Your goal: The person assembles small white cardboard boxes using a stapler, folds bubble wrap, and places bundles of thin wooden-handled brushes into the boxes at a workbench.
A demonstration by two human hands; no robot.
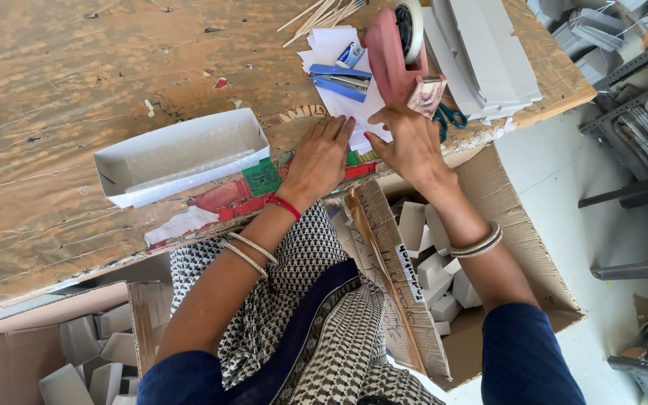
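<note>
My left hand [321,159] lies flat on the worn wooden table [54,97], fingers spread, touching the edge of some white paper sheets [339,105]. My right hand [406,142] rests beside it with the fingers bent down onto the same sheets, just below a pink tape dispenser [393,56]. Whether the right fingers pinch anything is hidden. A blue stapler [341,79] lies on the paper. An open white cardboard box [181,155] stands left of my left hand.
A stack of flat grey-white card pieces [481,56] sits at the table's right corner, teal scissors [450,118] under it. Thin wooden sticks [322,15] lie at the back. Brown cartons [489,247] with folded white boxes stand on the floor at both sides. Metal racks [639,97] stand right.
</note>
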